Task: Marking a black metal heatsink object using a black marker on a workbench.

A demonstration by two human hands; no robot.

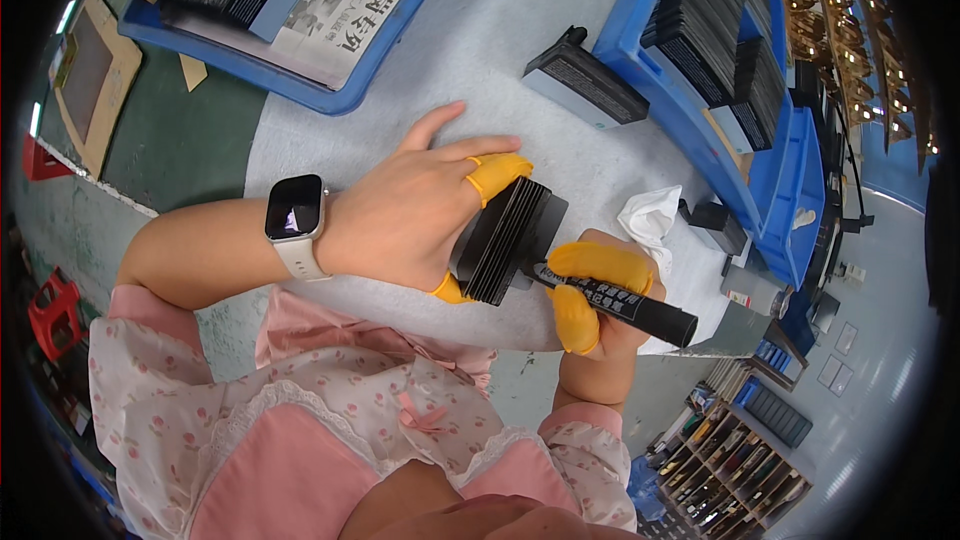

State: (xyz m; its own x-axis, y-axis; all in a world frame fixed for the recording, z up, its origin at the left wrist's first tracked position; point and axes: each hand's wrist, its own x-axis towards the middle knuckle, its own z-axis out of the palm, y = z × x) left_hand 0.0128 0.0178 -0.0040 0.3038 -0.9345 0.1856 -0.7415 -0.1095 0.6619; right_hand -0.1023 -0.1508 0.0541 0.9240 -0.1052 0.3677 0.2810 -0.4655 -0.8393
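Between the yellow-capped thumb and finger of my left hand (395, 205) is a small stack of thin black plates (503, 242), held on edge above the pale-covered table. Yellow finger cots cover some fingertips on both hands. My right hand (625, 265) grips a thick black marker (640, 314), its tip end against or very close to the stack's right side. Whether the tip touches the plates is hard to tell. A watch with a pale strap (297, 225) is on my left wrist.
A blue tray (345, 100) at the far left holds newspaper and black plates. Another row of black plates (590, 85) stands on the table cover (440, 50). Blue bins (625, 25) with more plates line the right, near a crumpled white cloth (650, 215) and small black block (716, 226).
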